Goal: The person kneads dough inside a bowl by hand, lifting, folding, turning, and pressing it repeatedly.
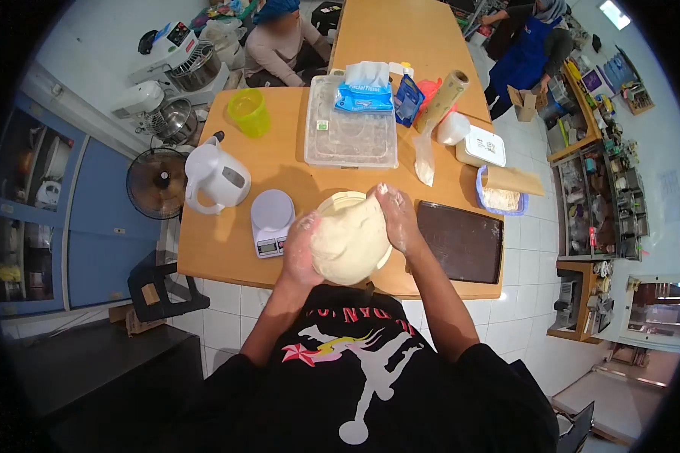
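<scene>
From my end, the dough (347,245) looks soft and hefty, so I'd cradle it low, left fingers (307,223) and right fingers (386,195) gripping its sides.

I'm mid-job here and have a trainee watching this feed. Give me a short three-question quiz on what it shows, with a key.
1. What are the left hand and right hand holding together?
2. True or false: the tissue pack lies on top of the clear plastic box.
3. Fill in: between the white kettle and the left hand sits the ____.

Key: 1. Dough. 2. True. 3. Digital scale.
</scene>
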`<state>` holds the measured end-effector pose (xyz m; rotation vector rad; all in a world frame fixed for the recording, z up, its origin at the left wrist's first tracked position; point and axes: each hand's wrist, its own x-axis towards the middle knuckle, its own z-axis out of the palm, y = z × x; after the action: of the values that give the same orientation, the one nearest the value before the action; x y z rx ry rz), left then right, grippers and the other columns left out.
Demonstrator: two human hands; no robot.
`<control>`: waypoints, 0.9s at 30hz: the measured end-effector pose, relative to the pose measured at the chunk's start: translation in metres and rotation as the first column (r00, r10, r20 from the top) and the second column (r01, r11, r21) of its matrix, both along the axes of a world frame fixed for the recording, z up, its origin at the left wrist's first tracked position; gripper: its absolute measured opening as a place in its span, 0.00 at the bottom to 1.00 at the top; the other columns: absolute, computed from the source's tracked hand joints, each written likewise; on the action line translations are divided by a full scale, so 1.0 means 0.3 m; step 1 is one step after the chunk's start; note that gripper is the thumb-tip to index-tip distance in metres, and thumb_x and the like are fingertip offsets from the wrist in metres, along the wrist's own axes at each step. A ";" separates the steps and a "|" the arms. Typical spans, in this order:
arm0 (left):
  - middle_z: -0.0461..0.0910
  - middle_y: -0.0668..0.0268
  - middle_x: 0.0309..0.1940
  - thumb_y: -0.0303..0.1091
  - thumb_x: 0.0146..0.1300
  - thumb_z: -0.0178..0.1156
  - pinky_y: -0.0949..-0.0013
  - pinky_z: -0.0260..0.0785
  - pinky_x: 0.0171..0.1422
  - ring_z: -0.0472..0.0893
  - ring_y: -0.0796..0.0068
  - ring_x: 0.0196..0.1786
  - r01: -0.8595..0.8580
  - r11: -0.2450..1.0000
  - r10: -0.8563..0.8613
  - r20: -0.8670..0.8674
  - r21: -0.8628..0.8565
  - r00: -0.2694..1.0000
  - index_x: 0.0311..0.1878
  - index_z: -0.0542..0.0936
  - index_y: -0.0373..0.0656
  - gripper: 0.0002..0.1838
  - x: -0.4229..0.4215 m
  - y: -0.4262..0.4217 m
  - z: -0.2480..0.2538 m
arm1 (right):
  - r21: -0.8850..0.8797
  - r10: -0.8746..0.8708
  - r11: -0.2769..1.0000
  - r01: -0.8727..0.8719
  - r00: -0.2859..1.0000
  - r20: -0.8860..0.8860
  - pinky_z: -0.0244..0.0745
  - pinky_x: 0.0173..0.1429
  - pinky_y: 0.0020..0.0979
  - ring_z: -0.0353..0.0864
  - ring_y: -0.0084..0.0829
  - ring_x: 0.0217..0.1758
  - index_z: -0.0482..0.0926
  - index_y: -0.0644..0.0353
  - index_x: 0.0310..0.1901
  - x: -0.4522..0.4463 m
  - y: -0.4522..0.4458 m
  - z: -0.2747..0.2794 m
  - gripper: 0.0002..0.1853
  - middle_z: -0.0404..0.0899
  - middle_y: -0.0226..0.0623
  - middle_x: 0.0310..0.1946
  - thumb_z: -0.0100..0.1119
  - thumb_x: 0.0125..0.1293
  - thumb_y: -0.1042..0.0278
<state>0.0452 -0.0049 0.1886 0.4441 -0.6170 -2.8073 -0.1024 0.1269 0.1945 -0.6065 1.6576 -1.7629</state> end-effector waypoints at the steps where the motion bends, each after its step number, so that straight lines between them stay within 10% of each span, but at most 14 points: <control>1: 0.80 0.54 0.45 0.42 0.71 0.49 0.56 0.76 0.55 0.83 0.60 0.47 -0.045 0.999 0.046 0.018 -0.016 0.999 0.49 0.75 0.36 0.17 -0.006 -0.022 0.010 | -0.056 -0.042 0.998 0.043 0.999 0.016 0.67 0.36 0.28 0.68 0.19 0.31 0.75 0.62 0.35 0.008 -0.015 0.022 0.14 0.71 0.25 0.27 0.49 0.74 0.62; 3: 0.80 0.60 0.38 0.39 0.71 0.51 0.61 0.78 0.48 0.83 0.67 0.40 -0.151 0.986 0.156 0.070 -0.073 0.985 0.42 0.75 0.39 0.12 -0.033 -0.055 0.047 | 0.016 -0.044 0.998 0.054 0.928 -0.369 0.65 0.35 0.25 0.66 0.17 0.31 0.75 0.62 0.34 0.023 -0.010 0.048 0.13 0.70 0.24 0.27 0.49 0.74 0.62; 5: 0.78 0.65 0.29 0.37 0.70 0.54 0.67 0.77 0.41 0.81 0.74 0.33 -0.267 0.946 0.290 0.109 -0.186 0.951 0.36 0.75 0.41 0.10 -0.055 -0.088 0.060 | 0.054 -0.016 0.998 0.038 0.934 -0.356 0.64 0.35 0.24 0.65 0.15 0.31 0.75 0.63 0.35 0.079 -0.003 0.085 0.13 0.70 0.24 0.27 0.50 0.74 0.63; 9: 0.72 0.70 0.28 0.39 0.69 0.57 0.70 0.73 0.34 0.78 0.77 0.29 -0.314 0.816 0.459 0.216 -0.485 0.862 0.37 0.74 0.45 0.09 -0.091 -0.119 -0.001 | 0.009 0.003 1.000 -0.005 0.979 0.204 0.63 0.35 0.22 0.65 0.14 0.32 0.76 0.63 0.36 0.211 0.012 0.118 0.12 0.71 0.24 0.28 0.51 0.73 0.63; 15: 0.71 0.72 0.23 0.40 0.70 0.56 0.73 0.70 0.30 0.75 0.80 0.26 -0.233 0.742 0.476 0.249 -0.629 0.843 0.33 0.74 0.46 0.11 -0.132 -0.131 -0.023 | -0.152 0.083 0.988 -0.027 0.923 0.376 0.68 0.40 0.22 0.72 0.17 0.35 0.77 0.63 0.39 0.236 0.054 0.136 0.15 0.75 0.27 0.31 0.49 0.74 0.58; 18: 0.72 0.71 0.22 0.43 0.71 0.55 0.74 0.70 0.31 0.75 0.80 0.26 -0.085 0.984 0.135 0.336 -0.158 0.932 0.31 0.74 0.46 0.13 -0.136 -0.086 0.051 | -0.206 0.065 0.978 0.044 0.868 0.492 0.72 0.43 0.26 0.76 0.23 0.36 0.76 0.62 0.42 0.203 0.061 0.128 0.20 0.78 0.33 0.34 0.44 0.75 0.51; 21: 0.77 0.71 0.31 0.48 0.70 0.55 0.68 0.77 0.45 0.80 0.76 0.36 0.286 0.958 -0.282 -0.078 0.036 0.956 0.37 0.74 0.48 0.13 -0.137 -0.077 -0.013 | -0.230 0.044 0.971 0.066 0.896 0.442 0.73 0.49 0.27 0.76 0.24 0.43 0.73 0.60 0.47 0.159 0.039 0.113 0.24 0.75 0.34 0.38 0.38 0.76 0.45; 27: 0.80 0.64 0.49 0.49 0.73 0.46 0.63 0.75 0.57 0.82 0.70 0.48 0.144 0.988 -0.145 -0.012 -0.054 0.989 0.56 0.74 0.44 0.21 -0.156 0.030 -0.026 | -0.153 -0.084 0.982 0.109 0.984 0.159 0.70 0.55 0.28 0.73 0.26 0.50 0.65 0.55 0.56 0.104 -0.031 0.048 0.26 0.69 0.35 0.45 0.35 0.75 0.39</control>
<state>-0.0016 0.0040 0.1808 0.3816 -0.7468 -2.9191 -0.0712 0.1176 0.2089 -0.4558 1.4731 -1.9757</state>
